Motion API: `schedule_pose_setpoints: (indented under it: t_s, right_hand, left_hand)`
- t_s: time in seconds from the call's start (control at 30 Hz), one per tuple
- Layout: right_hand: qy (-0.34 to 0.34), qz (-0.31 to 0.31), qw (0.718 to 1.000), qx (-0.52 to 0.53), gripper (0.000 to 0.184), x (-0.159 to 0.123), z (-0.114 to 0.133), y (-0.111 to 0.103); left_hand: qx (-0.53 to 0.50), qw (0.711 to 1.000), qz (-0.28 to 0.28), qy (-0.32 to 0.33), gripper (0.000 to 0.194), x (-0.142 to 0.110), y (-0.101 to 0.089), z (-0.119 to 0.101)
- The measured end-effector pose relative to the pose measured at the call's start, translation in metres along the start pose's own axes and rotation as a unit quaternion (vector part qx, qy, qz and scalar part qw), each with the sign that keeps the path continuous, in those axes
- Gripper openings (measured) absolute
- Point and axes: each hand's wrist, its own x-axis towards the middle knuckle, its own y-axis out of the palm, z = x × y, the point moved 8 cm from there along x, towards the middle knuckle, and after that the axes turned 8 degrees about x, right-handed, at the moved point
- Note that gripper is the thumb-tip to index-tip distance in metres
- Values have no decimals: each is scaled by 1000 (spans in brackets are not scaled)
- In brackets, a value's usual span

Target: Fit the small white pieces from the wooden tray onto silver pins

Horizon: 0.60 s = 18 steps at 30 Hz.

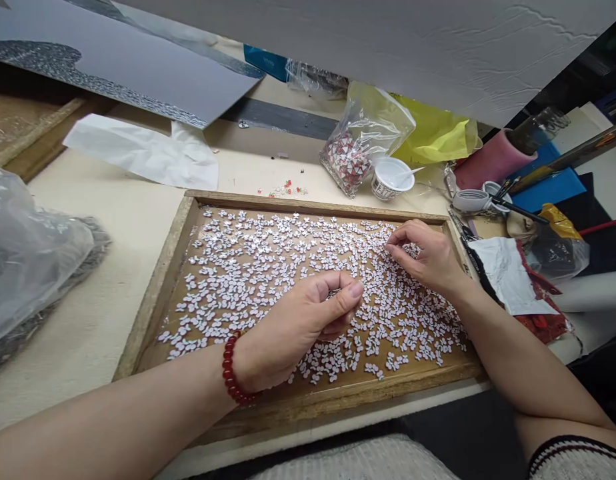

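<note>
A shallow wooden-framed tray (158, 293) holds a wide scatter of small white flat pieces (248, 267), each with rounded lobes. Over the middle of the tray is my left hand (313, 307), its fingers curled and the thumb pressed toward the forefinger. A little glittering matter shows in the gap of that hand, too small to name. My right hand (423, 253) is at the tray's far right part, thumb and forefinger pinched close above the white pieces. Whatever lies between those fingertips is hidden.
Behind the tray are tiny red and pale bits (288, 189), a clear bag of red-and-white pieces (348, 160) and a white cup (392, 179). A plastic bag (33, 253) lies left. White paper on red material (508, 273) lies right. A large white panel (413, 53) overhangs the back.
</note>
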Motion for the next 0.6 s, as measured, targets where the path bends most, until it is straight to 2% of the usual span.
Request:
schedule_pose_setpoints:
  t_s: [0.6]
  right_hand:
    - [-12, 0, 1000, 5, 7, -2, 4, 0]
  left_hand:
    - [0, 1000, -6, 13, 29, 0, -1, 1]
